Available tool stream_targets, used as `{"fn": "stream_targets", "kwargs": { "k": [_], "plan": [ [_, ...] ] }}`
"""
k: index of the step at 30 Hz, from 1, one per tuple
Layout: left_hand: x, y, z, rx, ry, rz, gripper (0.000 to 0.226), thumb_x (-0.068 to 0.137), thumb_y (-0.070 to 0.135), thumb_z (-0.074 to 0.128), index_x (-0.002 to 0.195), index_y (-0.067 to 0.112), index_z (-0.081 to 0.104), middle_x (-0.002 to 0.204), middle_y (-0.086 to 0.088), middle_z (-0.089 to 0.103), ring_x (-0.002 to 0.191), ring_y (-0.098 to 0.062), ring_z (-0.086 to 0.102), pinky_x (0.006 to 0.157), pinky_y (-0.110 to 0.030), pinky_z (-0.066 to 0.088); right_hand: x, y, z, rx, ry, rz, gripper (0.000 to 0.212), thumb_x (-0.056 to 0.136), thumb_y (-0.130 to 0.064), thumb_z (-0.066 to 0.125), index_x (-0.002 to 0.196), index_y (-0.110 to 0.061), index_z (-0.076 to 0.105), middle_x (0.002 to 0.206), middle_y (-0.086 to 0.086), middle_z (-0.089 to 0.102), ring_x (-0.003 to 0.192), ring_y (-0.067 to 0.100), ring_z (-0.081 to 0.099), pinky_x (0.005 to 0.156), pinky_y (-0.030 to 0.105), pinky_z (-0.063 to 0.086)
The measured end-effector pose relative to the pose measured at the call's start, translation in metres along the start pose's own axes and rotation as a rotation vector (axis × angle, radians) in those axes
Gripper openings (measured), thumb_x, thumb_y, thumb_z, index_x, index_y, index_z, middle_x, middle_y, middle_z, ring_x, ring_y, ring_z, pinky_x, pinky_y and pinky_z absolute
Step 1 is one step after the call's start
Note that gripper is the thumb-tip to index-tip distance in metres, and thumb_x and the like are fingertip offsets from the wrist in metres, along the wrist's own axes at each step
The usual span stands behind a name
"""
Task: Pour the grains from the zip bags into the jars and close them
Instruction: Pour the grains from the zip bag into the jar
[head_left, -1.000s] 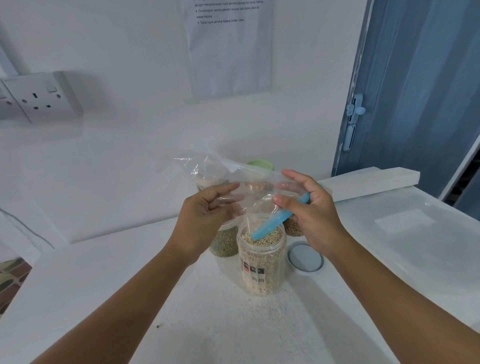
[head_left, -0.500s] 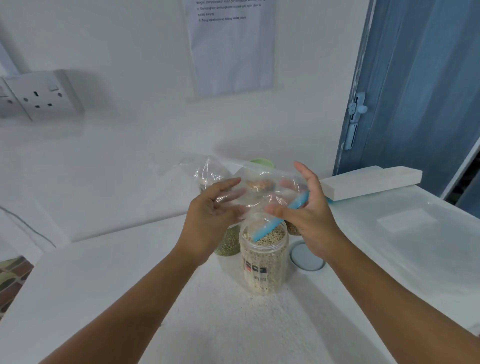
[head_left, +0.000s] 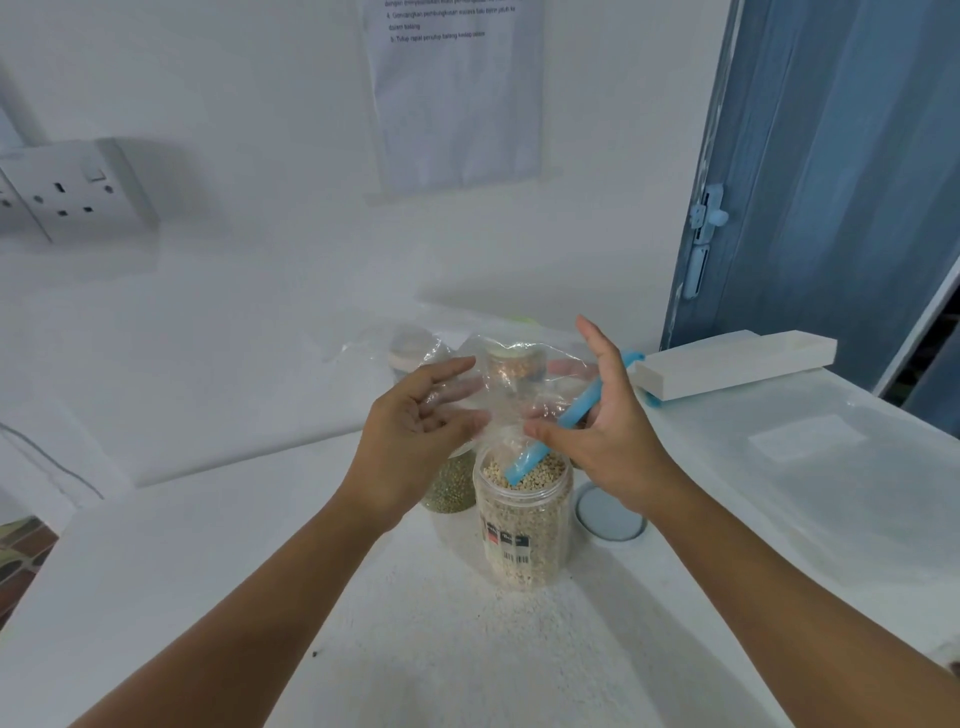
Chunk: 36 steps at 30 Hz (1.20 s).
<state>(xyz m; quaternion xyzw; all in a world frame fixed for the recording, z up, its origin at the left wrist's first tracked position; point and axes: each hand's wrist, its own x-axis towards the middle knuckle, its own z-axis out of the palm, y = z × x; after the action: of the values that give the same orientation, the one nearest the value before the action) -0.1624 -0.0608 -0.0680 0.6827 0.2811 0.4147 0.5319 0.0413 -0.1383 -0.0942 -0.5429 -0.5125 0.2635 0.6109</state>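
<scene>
between both hands' fingers (head_left: 447, 387), zip bag (head_left: 511, 395), over jar (head_left: 524, 525)

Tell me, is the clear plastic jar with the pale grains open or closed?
Open. The clear plastic jar has no lid on top; its pale grains show at the mouth, and a round grey lid lies beside it.

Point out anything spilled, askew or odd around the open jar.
Pale dust or crumbs lie scattered on the counter around the open jar, seemingly spilled. The zip bag, held by both hands, dips its blue zip strip into the jar's mouth. The lid lies off beside it.
</scene>
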Motion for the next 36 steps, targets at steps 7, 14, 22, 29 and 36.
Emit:
{"fn": "stream_targets", "kwargs": {
  "k": [7,14,22,29,36],
  "plan": [
    [0.0022,0.0037,0.0003,0.065,-0.006,0.033,0.059,0.084,-0.003,0.082,0.134,0.025,0.066,0.11,0.004,0.078,0.1,-0.018,0.076,0.085,-0.028,0.061,-0.0005,-0.0035,0.002,-0.034,0.023,-0.023,0.11,0.077,-0.005,0.089,0.158,-0.046,0.027,0.113,-0.045,0.057,0.097,0.007,0.074,0.085,0.024,0.06],
    [0.0036,-0.0015,0.0043,0.082,0.019,0.032,0.05,0.089,0.007,0.08,0.132,0.03,0.066,0.104,-0.002,0.076,0.093,-0.028,0.075,0.09,-0.04,0.063,0.0009,-0.0036,0.008,-0.075,0.054,-0.035,0.108,0.076,-0.014,0.092,0.156,-0.045,0.028,0.107,-0.05,0.055,0.101,0.0,0.069,0.081,0.023,0.061],
    [0.0062,0.0013,-0.0017,0.105,0.022,0.04,0.059,0.083,0.001,0.084,0.133,0.027,0.065,0.104,0.001,0.078,0.095,-0.02,0.076,0.08,-0.028,0.061,0.0023,-0.0008,0.0025,0.002,-0.017,-0.035,0.096,0.087,-0.006,0.082,0.156,-0.049,0.029,0.122,-0.034,0.061,0.108,0.022,0.074,0.097,0.044,0.06],
    [0.0092,-0.0023,0.0038,0.093,0.036,0.072,0.045,0.093,-0.001,0.074,0.131,0.02,0.066,0.096,-0.004,0.077,0.083,-0.025,0.076,0.082,-0.035,0.064,0.0032,0.0011,0.0055,-0.065,0.045,-0.066,0.1,0.08,-0.019,0.09,0.152,-0.054,0.031,0.134,-0.009,0.059,0.117,0.022,0.067,0.094,0.039,0.062],
    [0.0061,-0.0023,-0.0038,0.065,-0.029,0.044,0.054,0.093,-0.016,0.062,0.134,0.02,0.063,0.108,-0.002,0.077,0.094,-0.023,0.077,0.083,-0.03,0.062,0.0024,0.0008,0.001,-0.031,-0.033,-0.035,0.092,0.088,-0.009,0.081,0.154,-0.05,0.032,0.131,-0.021,0.062,0.114,0.016,0.07,0.098,0.043,0.06]
  ]
}}
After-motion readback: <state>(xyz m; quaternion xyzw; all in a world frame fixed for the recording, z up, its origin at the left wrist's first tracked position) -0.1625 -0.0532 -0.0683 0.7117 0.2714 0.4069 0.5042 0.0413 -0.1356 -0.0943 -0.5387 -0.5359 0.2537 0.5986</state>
